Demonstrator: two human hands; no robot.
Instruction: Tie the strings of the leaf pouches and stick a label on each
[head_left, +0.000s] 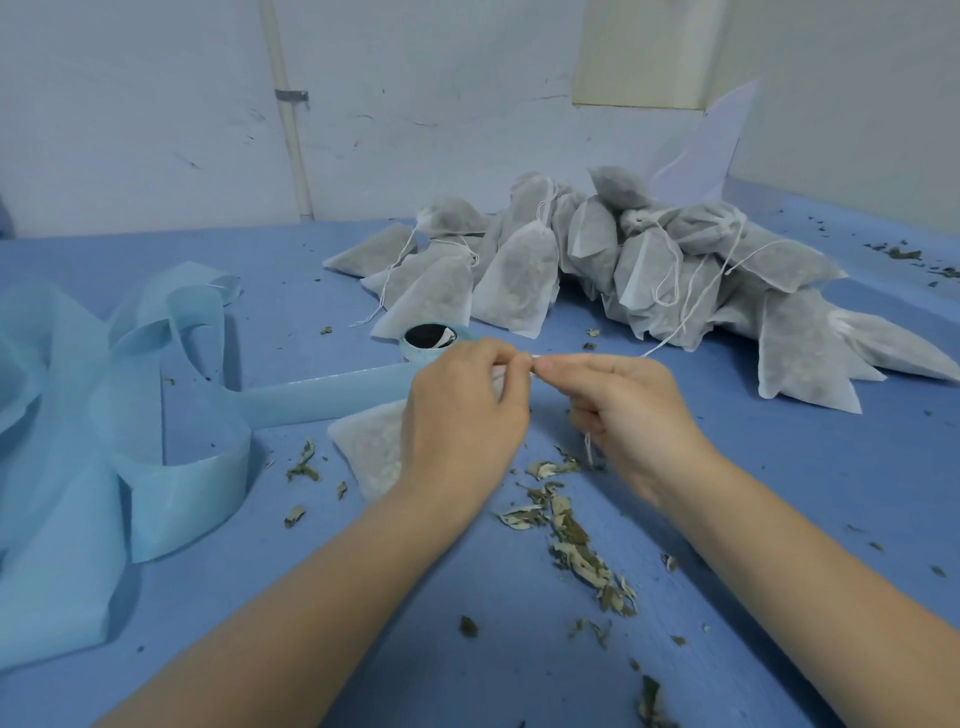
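Pouch (371, 447) under work lies flat on the blue table (779, 519) just below my left hand (460, 415), its white corner showing by my wrist and the rest covered.

Head view: my left hand pinches the string (532, 358) at its fingertips. My right hand (631, 415) pinches the same string from the other side, and a loose tail hangs from its curled lower fingers. Both pinches meet almost tip to tip above the pouch. Whether a knot is already formed, I cannot tell.

Recommendation: draw the ends apart level and steadily, keeping the pouch neck gathered so no leaf escapes; crumbs (576, 545) already litter the table. The label roll (431, 343) sits just beyond my left hand, with its blue backing strip (332, 389) trailing left. The pouch pile (623, 260) lies behind.
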